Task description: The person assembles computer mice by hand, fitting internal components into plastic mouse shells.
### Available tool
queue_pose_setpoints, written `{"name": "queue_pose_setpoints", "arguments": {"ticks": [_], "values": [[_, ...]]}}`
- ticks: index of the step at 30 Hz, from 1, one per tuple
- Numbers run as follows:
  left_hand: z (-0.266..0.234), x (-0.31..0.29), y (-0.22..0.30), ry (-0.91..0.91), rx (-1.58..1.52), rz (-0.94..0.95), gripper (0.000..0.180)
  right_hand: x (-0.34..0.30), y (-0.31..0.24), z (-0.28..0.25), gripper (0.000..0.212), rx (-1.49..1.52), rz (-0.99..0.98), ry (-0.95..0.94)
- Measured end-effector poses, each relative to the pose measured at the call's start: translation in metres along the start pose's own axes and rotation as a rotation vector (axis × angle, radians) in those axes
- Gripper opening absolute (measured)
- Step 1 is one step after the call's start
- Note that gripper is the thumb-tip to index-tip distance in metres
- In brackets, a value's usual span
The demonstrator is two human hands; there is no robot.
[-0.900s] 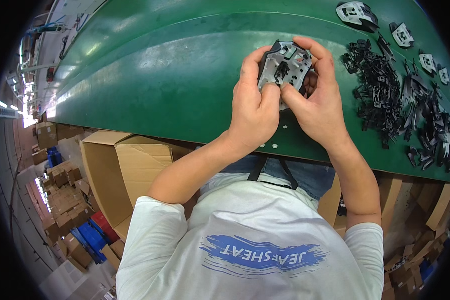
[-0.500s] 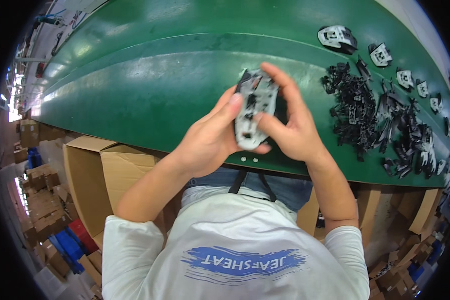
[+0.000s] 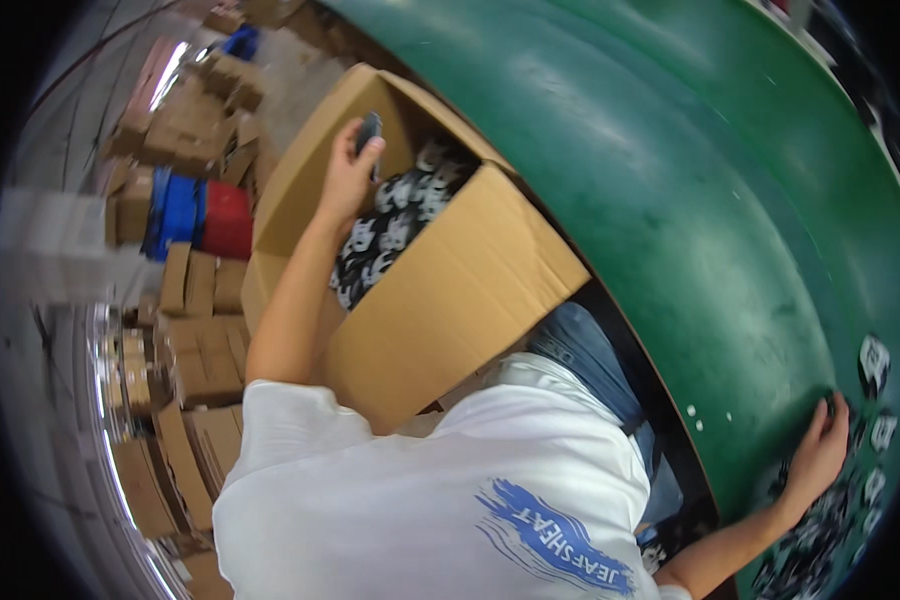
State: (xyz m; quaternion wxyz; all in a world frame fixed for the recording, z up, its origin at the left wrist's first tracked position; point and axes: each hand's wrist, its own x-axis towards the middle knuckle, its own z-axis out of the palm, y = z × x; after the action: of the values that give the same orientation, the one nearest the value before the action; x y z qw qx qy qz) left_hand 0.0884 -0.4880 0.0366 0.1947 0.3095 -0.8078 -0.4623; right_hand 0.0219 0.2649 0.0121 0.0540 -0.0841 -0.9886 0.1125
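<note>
My left hand is raised over the open cardboard box at the left, its fingers closed around a dark, mouse-shaped plastic housing. Inside the box lie several black-and-white housings of a similar look. My right hand reaches to the far right of the green table, by the pile of black plastic parts. Its fingers are bent together near a small dark piece, too blurred to make out. A white-and-black housing lies just beyond that hand.
The green table runs diagonally past the box. Small white round pieces lie near its front edge. More housings stand along the right. Cardboard boxes and blue and red bins are stacked at the left.
My view has turned left. My hands have parted: the left carried the housing from above the table to over the box, while the right let go of it and moved to the parts pile.
</note>
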Motion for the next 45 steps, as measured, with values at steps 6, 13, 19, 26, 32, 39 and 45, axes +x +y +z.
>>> {"name": "queue_pose_setpoints", "arguments": {"ticks": [6, 13, 19, 26, 32, 39, 45], "values": [[-0.084, -0.015, -0.161, -0.046, 0.702, -0.252, 0.092, 0.001, 0.024, 0.020, 0.030, 0.360, -0.098, -0.148], [-0.058, -0.002, -0.192, 0.022, 0.824, -0.072, 0.088, 0.022, 0.018, 0.024, 0.028, 0.514, -0.181, -0.139], [-0.002, 0.030, -0.165, -0.013, 0.993, 0.003, 0.073, -0.011, -0.018, 0.015, 0.023, 0.565, 0.040, 0.105], [0.095, 0.003, 0.029, 0.102, 0.187, 0.707, 0.044, -0.013, -0.048, 0.019, 0.024, 0.672, -0.014, 0.094], [0.346, -0.134, 0.208, -0.781, -0.006, 1.100, 0.043, -0.017, -0.035, 0.014, 0.019, 0.775, -0.071, 0.115], [0.572, -0.251, 0.282, -0.899, -0.049, 1.290, 0.064, -0.008, -0.030, 0.015, 0.019, 0.701, -0.267, 0.391], [0.548, -0.241, 0.287, -1.277, -0.229, 0.722, 0.054, -0.016, -0.022, 0.010, 0.019, 0.798, -0.205, 0.462]]}}
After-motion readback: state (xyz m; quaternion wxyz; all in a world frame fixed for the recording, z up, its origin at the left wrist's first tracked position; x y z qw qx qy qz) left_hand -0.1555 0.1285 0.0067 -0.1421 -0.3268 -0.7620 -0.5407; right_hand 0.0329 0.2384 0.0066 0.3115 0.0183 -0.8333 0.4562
